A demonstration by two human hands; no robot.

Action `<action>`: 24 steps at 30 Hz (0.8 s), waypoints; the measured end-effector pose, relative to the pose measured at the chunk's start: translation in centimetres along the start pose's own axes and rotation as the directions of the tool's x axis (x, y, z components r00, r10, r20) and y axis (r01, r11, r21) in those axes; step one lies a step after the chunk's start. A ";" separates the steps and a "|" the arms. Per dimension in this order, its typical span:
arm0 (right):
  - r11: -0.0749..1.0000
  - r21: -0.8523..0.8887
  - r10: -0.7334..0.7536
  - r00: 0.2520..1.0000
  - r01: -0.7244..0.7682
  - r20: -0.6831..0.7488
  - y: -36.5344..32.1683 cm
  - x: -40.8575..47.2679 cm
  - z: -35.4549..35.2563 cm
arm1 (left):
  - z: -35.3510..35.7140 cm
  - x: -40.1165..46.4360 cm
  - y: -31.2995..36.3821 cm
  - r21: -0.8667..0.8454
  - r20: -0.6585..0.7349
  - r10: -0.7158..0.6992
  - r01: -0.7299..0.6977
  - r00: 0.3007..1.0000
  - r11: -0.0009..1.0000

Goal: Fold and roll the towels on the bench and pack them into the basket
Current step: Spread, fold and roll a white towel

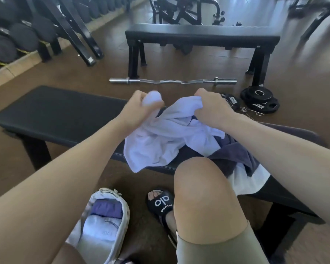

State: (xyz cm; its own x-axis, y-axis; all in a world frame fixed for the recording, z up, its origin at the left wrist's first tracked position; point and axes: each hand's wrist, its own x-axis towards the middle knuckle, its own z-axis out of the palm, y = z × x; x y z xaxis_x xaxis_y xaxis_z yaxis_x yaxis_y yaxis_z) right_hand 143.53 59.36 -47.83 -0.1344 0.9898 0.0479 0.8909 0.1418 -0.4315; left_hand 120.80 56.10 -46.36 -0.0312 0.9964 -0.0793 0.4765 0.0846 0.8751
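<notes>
A crumpled white towel (160, 141) was held up over the middle of the counter (61, 115), a long black padded bench running from far left to near right. The left hand (141, 105) was closed round a bunched end of the towel, and the right hand (210, 105) was clenched on another gathered edge, so that the cloth was stretched roughly left to right between the two fists. From there its loose folds were draped down towards the near edge of the counter and hung slightly over it. The fabric was seen to be soft, thick terry, heavily creased, with no clear long axis. A dark purple towel (234, 149) was heaped just to the right, partly under the white one, with another white towel (251, 180) lying beneath it at the near right.

On the floor at the near left, a pale fabric basket (122, 210) with a frayed rim was set, and a purple folded towel (107, 208) and a white folded towel (101, 231) were packed inside it. Beyond the counter a chrome curl bar (171, 81) lay left to right on the brown floor, with black weight plates (259, 100) stacked at the far right.
</notes>
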 end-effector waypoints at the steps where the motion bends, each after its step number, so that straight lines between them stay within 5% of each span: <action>1: 0.999 0.038 0.007 1.000 -0.006 -0.020 0.1 0.0 0.3 | 0.2 -0.5 -0.8 0.194 0.124 0.077 -0.100 0.989 0.976; 3: 0.987 0.150 0.058 0.998 -0.052 -0.036 0.2 0.3 0.4 | 0.3 -1.0 -1.7 0.530 0.317 0.163 -0.317 0.934 0.786; 5: 0.978 0.203 0.063 0.996 -0.049 -0.062 0.1 0.2 0.4 | 0.7 -0.9 -2.4 0.760 0.416 0.165 -0.442 0.894 0.477; 8: 0.989 0.146 0.005 0.996 0.008 -0.086 0.1 0.2 0.6 | 1.2 -0.9 -2.2 0.843 0.419 0.305 -0.491 0.855 0.218; 13: 0.992 -0.003 -0.121 0.962 0.126 0.243 -0.9 -0.1 1.5 | 0.8 -0.8 -0.7 0.764 0.283 0.504 -0.510 0.816 0.396; 17: 0.998 0.024 -0.058 0.980 0.054 0.192 -0.9 -0.1 2.0 | 0.8 -0.4 0.6 0.522 -0.037 0.587 -0.485 0.809 0.702; 20: 0.999 -0.019 -0.031 0.972 0.037 0.233 -0.1 -0.6 2.2 | 0.8 0.1 1.7 0.113 -0.288 0.439 -0.425 0.851 0.898; 24: 0.998 -0.062 -0.004 0.975 0.018 0.221 1.0 -1.3 2.4 | 0.5 0.9 3.6 -0.467 -0.330 0.011 -0.173 0.944 0.867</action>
State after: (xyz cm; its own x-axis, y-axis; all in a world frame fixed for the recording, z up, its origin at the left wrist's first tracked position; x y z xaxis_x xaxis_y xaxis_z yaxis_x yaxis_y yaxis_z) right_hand 143.57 58.21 -50.44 -0.2305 0.9613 -0.1511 0.9134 0.1602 -0.3741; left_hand 122.90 57.32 -43.49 -0.3141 0.9449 0.0920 0.0077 -0.0943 0.9955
